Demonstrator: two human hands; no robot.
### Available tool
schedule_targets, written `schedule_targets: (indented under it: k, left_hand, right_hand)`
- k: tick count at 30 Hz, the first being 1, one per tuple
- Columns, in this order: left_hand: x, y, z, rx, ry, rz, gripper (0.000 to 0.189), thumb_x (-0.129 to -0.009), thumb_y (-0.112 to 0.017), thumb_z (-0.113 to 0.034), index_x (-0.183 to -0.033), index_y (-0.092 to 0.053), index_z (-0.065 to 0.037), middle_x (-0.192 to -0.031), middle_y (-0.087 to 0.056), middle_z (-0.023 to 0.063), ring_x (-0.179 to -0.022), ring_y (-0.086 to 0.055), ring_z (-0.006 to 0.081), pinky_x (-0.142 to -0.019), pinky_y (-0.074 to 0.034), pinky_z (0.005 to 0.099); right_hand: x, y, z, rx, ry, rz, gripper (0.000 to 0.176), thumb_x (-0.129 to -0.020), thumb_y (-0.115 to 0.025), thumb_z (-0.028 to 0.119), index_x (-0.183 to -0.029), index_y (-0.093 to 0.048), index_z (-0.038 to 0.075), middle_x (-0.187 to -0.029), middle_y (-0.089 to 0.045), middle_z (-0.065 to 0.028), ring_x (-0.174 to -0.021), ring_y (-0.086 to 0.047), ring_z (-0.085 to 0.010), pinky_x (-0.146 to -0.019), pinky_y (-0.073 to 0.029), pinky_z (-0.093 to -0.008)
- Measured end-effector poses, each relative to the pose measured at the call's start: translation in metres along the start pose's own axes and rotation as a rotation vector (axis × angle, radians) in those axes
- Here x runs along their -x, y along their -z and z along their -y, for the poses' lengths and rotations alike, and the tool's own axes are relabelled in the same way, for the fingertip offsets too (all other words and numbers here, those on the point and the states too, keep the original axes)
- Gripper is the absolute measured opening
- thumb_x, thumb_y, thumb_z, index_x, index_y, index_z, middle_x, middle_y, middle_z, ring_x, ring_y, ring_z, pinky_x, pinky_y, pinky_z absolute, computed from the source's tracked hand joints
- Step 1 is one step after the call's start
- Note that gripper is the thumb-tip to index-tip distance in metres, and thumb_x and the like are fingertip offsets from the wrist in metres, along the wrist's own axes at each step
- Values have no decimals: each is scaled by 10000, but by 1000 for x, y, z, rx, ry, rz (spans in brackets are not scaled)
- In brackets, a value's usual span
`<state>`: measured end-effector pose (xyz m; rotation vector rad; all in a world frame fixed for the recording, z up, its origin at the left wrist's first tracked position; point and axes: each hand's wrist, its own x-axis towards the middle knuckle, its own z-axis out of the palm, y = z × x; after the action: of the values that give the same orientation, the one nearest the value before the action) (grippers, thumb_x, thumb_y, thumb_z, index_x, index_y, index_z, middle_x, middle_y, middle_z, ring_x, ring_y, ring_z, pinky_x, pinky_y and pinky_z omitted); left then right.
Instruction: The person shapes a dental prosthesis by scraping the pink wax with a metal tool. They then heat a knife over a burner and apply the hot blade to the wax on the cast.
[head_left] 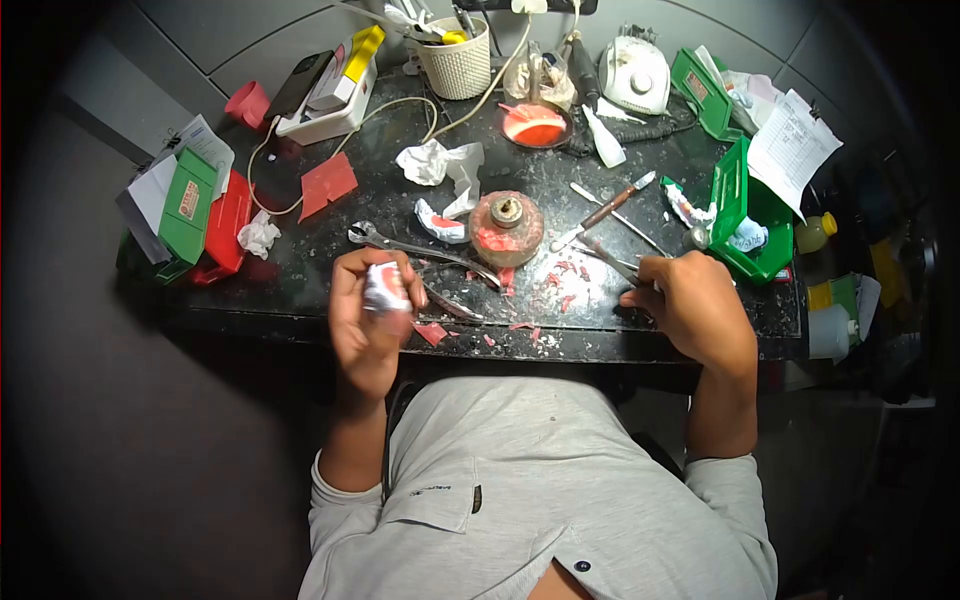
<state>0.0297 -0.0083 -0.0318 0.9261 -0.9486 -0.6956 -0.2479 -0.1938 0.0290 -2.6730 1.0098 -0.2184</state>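
My left hand (362, 325) is raised at the front edge of the bench, its fingers closed around a small white plaster dental cast (385, 287) with a pinkish-red patch of wax; it is slightly blurred. My right hand (697, 308) is at the right front of the bench, with thumb and fingers pinched at the end of a slim metal tool (612, 261). The fingertips partly hide that tool's end. Beside it lie a wax knife (605, 211) with a brown handle and a thin metal instrument (635, 223). A glass spirit burner (506, 228) stands between my hands.
Pliers-like metal tools (425, 255) and another plaster cast (440, 222) lie left of the burner. Red wax scraps (432, 333) litter the front. Green box (760, 235) and red box (229, 230) flank the bench. Behind are crumpled tissue (440, 165) and a pan of red wax (536, 125).
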Motion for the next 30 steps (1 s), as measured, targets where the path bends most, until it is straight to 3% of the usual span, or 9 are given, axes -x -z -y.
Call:
schedule_targets:
  k: [2,5,6,9,13,14,19,24,30]
  left_hand:
    - [-7,3,4,-341,-149,23,660,-762,-868,-76,-1290,-476,-28,-1163,-552,108,-1011,-568,154,-887,-465,298]
    - [-15,9,5,-708,-318,52,686,-725,-912,-113,-1276,-512,-29,-1281,-597,160,-1082,-594,197,-927,-467,326]
    - [-15,6,5,-679,-306,25,670,-718,-909,-81,-1265,-526,-29,-1306,-608,170,-1120,-601,228,-962,-461,348]
    - [-25,6,13,-574,-417,84,737,-755,-880,-35,-1347,-442,-5,-1361,-540,216,-1326,-515,313,-1137,-380,422]
    - [-31,4,13,-619,-498,68,756,-769,-879,-50,-1363,-413,-12,-1395,-503,220,-1388,-460,354,-1176,-334,454]
    - [-32,3,13,-596,-521,70,741,-775,-871,-44,-1357,-413,-13,-1404,-491,220,-1409,-433,377,-1192,-309,479]
    - [-39,6,19,-659,-639,96,719,-781,-859,-30,-1344,-412,-18,-1413,-471,221,-1431,-392,430,-1216,-258,561]
    - [-43,12,18,-1015,-882,92,704,-778,-840,2,-1336,-411,-26,-1417,-457,229,-1398,-427,460,-1199,-270,635]
    - [-41,7,18,-1008,-874,19,669,-779,-829,17,-1315,-430,-14,-1415,-448,244,-1392,-424,487,-1187,-289,649]
  right_hand:
    - [-8,5,-3,126,-61,31,320,-821,-805,299,-763,-683,9,-671,-645,-220,-678,-653,-433,-634,-504,-507]
    - [-30,21,3,109,-79,-70,330,-846,-790,288,-966,-692,-4,-781,-679,-244,-814,-674,-441,-718,-503,-516]
    - [-39,25,5,83,-78,-57,342,-880,-764,255,-1105,-682,11,-838,-694,-252,-869,-673,-447,-770,-503,-517]
    - [-59,18,-4,20,-44,7,333,-909,-735,222,-1176,-678,31,-859,-702,-253,-879,-671,-457,-794,-510,-513]
    - [-70,9,1,-64,-102,120,240,-922,-733,197,-1060,-728,2,-850,-707,-252,-821,-685,-429,-747,-529,-465]
    - [-69,6,1,-138,-103,57,211,-927,-730,189,-968,-744,-17,-835,-710,-243,-763,-685,-411,-707,-530,-447]
    - [-69,-3,-7,-149,-64,-83,217,-931,-727,179,-909,-742,-36,-815,-706,-240,-714,-682,-398,-679,-531,-423]
    - [-63,-1,-2,-342,-66,-429,146,-867,-789,87,-943,-721,-16,-761,-719,-142,-644,-681,-177,-632,-517,-305]
    - [-57,5,12,-564,42,-645,190,-885,-765,8,-998,-613,2,-872,-714,-65,-732,-671,-83,-645,-526,-224]
